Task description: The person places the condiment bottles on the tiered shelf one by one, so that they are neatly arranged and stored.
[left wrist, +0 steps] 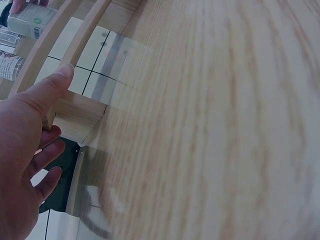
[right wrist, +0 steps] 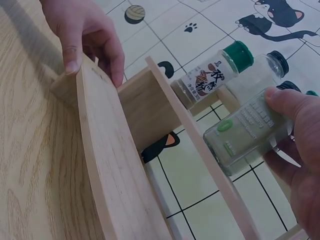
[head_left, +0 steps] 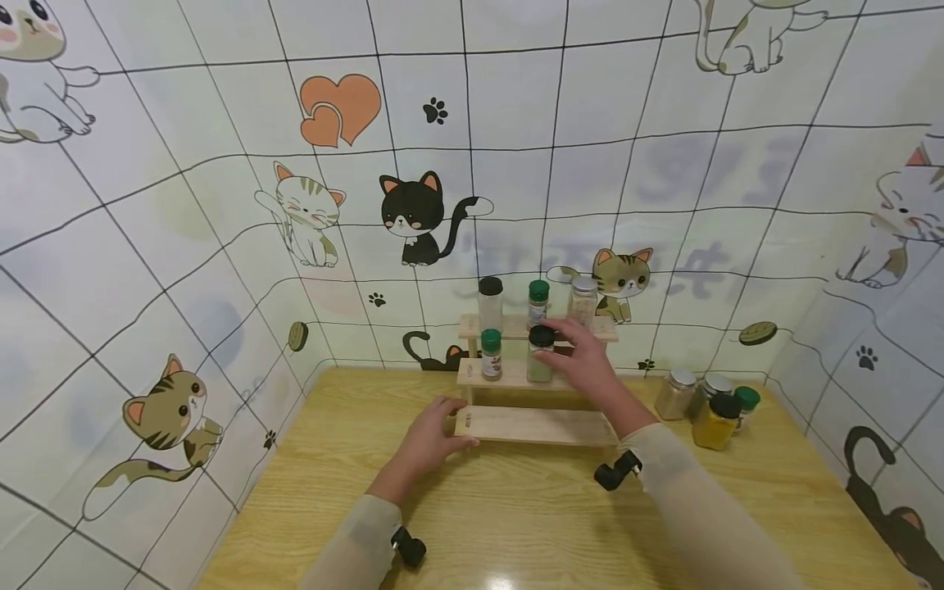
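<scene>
A three-step wooden spice rack (head_left: 542,425) stands on the table. My left hand (head_left: 429,438) grips the left end of its lowest step, with the thumb (left wrist: 52,85) on one side of the board and fingers on the other. My right hand (head_left: 586,360) holds a square glass spice jar (right wrist: 247,132) with a black lid, pinched between thumb and fingers near the top. This jar is at the middle step, its base at the board. Left of it on that step stands a green-capped spice bottle (right wrist: 212,75) with a printed label.
On the top step stand a black-capped clear bottle (head_left: 490,305), a green-capped bottle (head_left: 538,303) and a silver-lidded jar (head_left: 583,299). Several jars, including a yellow-filled one (head_left: 715,422), stand at the table's right. Cat-printed sheeting (head_left: 509,188) surrounds the table (head_left: 516,508).
</scene>
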The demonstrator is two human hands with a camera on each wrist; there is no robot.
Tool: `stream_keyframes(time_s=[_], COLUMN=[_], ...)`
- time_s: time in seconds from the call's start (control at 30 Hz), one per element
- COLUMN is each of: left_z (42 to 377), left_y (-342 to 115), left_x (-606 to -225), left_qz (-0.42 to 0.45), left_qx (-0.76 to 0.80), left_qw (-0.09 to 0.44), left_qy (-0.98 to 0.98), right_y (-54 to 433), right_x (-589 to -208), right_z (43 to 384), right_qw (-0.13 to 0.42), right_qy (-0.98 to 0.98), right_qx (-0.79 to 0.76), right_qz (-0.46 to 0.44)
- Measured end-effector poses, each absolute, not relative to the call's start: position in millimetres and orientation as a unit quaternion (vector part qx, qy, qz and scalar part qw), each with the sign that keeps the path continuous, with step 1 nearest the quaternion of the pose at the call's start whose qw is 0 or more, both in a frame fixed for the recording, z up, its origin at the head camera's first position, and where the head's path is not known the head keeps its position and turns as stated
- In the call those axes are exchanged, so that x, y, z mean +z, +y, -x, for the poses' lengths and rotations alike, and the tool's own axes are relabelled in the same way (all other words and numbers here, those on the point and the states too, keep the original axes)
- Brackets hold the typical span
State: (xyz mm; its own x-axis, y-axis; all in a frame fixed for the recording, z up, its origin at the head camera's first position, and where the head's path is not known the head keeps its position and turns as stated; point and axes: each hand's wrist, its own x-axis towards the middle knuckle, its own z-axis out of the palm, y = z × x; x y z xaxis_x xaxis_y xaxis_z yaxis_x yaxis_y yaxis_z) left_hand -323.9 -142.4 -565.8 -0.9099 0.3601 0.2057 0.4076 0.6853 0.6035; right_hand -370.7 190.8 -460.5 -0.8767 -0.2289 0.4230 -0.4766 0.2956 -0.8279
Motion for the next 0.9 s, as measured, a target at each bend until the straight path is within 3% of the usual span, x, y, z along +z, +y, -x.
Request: stream_keyframes(time_s=[0.53, 0.9], left_z=[326.5, 327.2], left_y=[-141.9, -142.9], left_x=[-569.4, -570.2], left_qz=[0.199, 0.198], left_qx=[-0.341, -0.345], left_qw=[0.034, 0.031], left_qy=[-0.918, -0.917], right_y=[189.5, 225.3], right_x=[-465.0, -479.4], right_z=[365.7, 334.7], right_qw=[0.114, 0.179], right_qy=[-0.814, -0.822], right_qx=[0.535, 0.512], right_qz=[-0.194, -0.175])
